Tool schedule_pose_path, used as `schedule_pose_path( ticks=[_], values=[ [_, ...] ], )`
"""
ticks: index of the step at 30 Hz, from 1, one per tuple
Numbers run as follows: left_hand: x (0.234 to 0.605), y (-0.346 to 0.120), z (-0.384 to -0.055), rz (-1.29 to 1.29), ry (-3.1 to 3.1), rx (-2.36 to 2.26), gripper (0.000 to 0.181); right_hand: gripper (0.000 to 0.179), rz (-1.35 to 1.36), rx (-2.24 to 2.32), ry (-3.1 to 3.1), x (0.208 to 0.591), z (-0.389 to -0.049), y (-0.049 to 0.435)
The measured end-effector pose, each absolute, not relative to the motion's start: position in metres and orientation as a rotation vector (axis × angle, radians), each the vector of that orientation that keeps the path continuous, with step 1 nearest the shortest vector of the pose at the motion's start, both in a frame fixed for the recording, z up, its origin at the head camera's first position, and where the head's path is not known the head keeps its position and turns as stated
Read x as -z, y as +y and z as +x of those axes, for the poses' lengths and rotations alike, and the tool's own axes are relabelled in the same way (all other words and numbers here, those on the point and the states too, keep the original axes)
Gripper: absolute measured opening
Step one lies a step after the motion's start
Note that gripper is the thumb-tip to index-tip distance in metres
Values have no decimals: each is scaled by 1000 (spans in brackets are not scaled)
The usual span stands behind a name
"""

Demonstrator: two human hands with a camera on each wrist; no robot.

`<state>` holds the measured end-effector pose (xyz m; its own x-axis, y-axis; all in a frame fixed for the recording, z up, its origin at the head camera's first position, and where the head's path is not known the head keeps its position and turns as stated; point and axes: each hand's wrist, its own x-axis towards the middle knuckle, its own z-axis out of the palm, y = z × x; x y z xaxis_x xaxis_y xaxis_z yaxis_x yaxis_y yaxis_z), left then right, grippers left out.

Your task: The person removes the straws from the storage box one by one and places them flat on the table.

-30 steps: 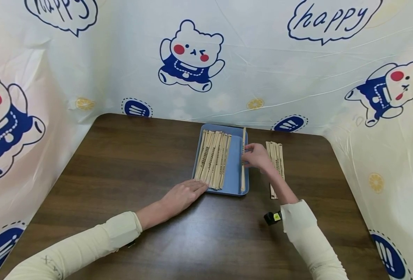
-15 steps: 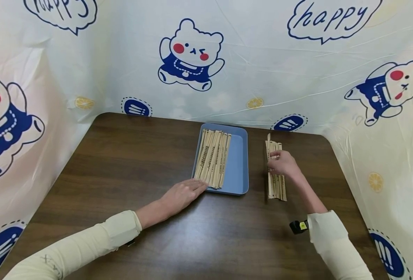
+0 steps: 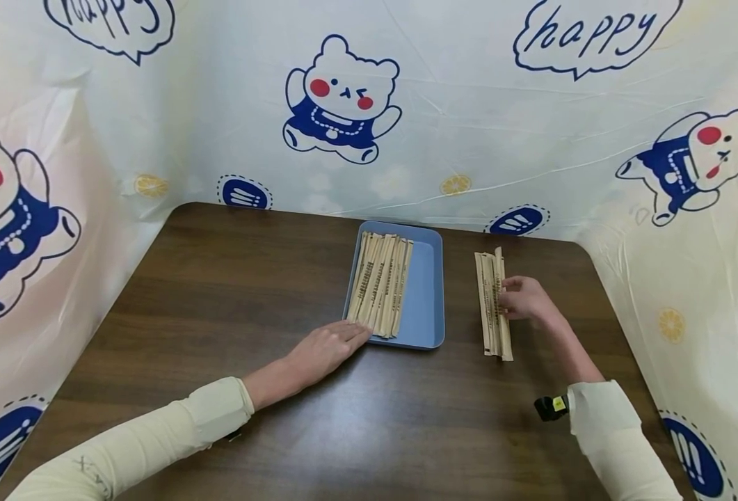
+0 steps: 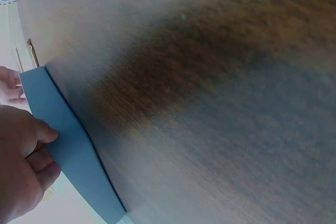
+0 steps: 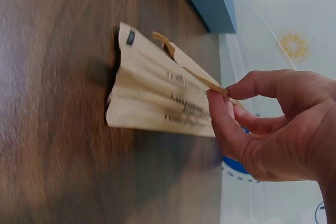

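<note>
My right hand [image 3: 524,299] pinches a paper-wrapped pair of chopsticks [image 3: 499,261] at the right side of a small row of similar packets [image 3: 486,299] on the table. In the right wrist view, thumb and fingertips close on a thin tan edge of one packet [image 5: 202,80], above printed paper wrappers [image 5: 157,95]. Many more wrapped chopsticks [image 3: 381,285] lie side by side in the left part of the blue tray [image 3: 428,292]. At the tray's near left corner, my left hand [image 3: 327,351] holds the edge. Its fingers bend against the tray wall [image 4: 79,150] in the left wrist view.
The brown wooden table [image 3: 250,278] reaches back to a patterned curtain [image 3: 456,104], which also hangs along both sides. Bare blue floor shows in the right part of the tray. A strip of table separates the tray from the loose row.
My right hand has carried a wrapped chopstick packet from the tray's right side to the row on the table, then shifted to that row's right edge. The left hand has stayed put.
</note>
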<state>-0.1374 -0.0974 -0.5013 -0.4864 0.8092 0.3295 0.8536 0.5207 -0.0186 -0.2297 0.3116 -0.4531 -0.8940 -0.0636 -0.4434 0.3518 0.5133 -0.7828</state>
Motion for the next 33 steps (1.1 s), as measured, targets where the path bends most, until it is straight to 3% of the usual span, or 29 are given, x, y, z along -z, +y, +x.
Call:
schedule_pose_path(
  ticks=[16,33],
  values=[
    [502,-97,-136,-1382,-2481,232,39,56,330,1311,2319,470,-237,342],
    [499,-97,-137,-1384,-2507,242,39,53,358,1227,2378,481,-241,343]
  ],
)
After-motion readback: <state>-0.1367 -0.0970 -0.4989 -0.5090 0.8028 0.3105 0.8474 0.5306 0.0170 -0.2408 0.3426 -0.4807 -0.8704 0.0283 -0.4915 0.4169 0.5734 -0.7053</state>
